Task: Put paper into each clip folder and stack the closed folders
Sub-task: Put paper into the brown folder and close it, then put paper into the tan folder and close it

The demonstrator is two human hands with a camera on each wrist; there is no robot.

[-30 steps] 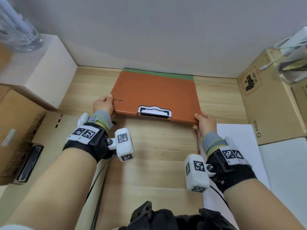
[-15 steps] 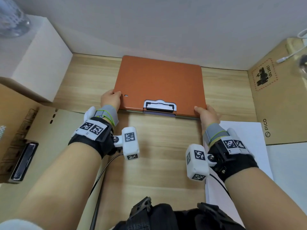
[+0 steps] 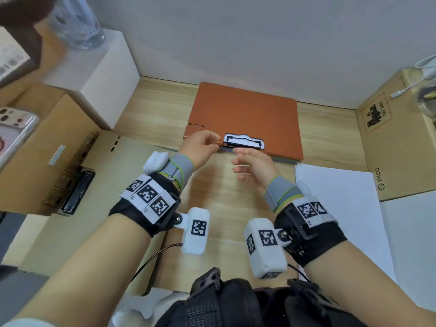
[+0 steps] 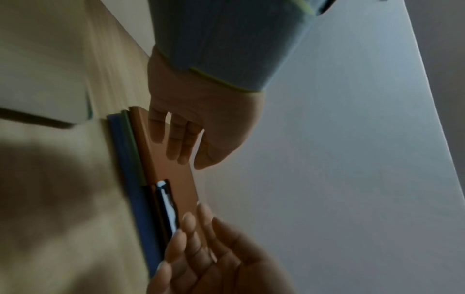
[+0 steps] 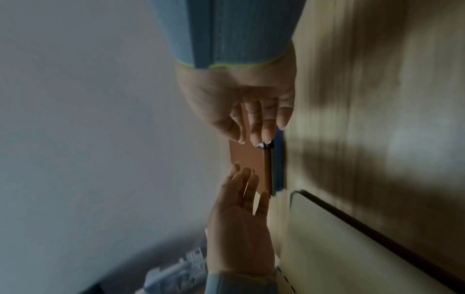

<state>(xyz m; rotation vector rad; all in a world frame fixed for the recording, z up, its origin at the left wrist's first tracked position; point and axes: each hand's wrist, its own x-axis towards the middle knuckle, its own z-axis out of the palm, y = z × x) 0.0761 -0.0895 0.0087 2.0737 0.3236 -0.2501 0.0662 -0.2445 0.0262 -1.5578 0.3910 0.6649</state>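
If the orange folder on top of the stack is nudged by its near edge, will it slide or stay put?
It probably slides easily: the orange folder lies flat on smooth folders, whose blue and green edges show beneath in the left wrist view. It looks stiff, since its edge stays straight. The metal clip likely makes the near edge heavier.

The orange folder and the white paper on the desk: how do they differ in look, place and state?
The orange folder lies at the back of the desk, against the wall; the white paper lies nearer, on the right. The folder has a metal clip at its near edge; the paper has none. The folder rests on other folders, whose blue and green edges show beneath; the paper seems to rest on the desk itself. Both lie flat, and neither is gripped by the hands.
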